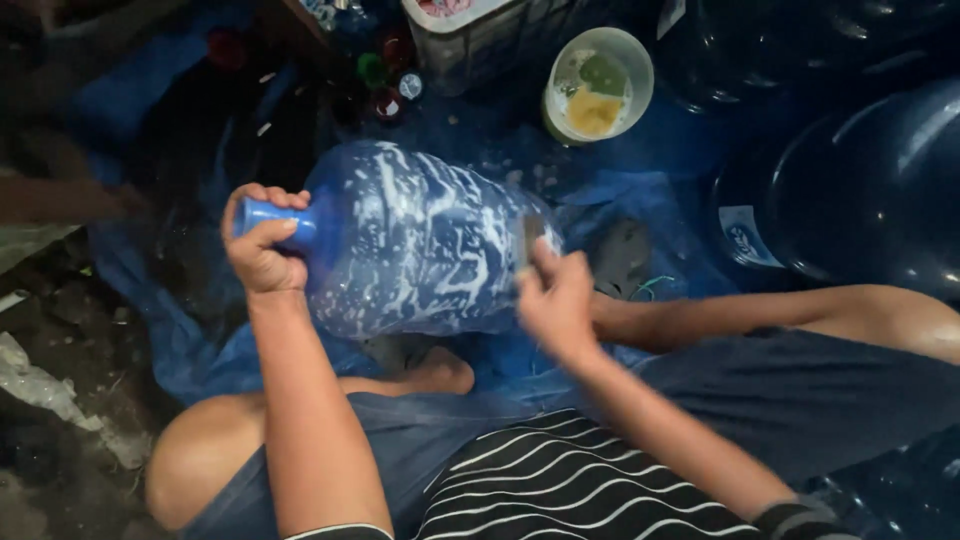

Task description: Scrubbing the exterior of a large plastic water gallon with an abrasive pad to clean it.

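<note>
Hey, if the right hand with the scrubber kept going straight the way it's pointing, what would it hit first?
The right hand already presses its scrubber against the soapy blue water jug, so it would meet the jug's wall first; past that, depth is unclear.

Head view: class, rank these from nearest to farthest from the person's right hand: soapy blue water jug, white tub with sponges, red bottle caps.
1. Soapy blue water jug, touched by the right hand.
2. White tub with sponges, above, slightly right.
3. Red bottle caps, upper left, beyond the jug.

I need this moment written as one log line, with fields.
left hand: grips neck of soapy blue water jug | right hand: presses small scrubber on jug base | jug: lying sideways on blue tarp
</note>
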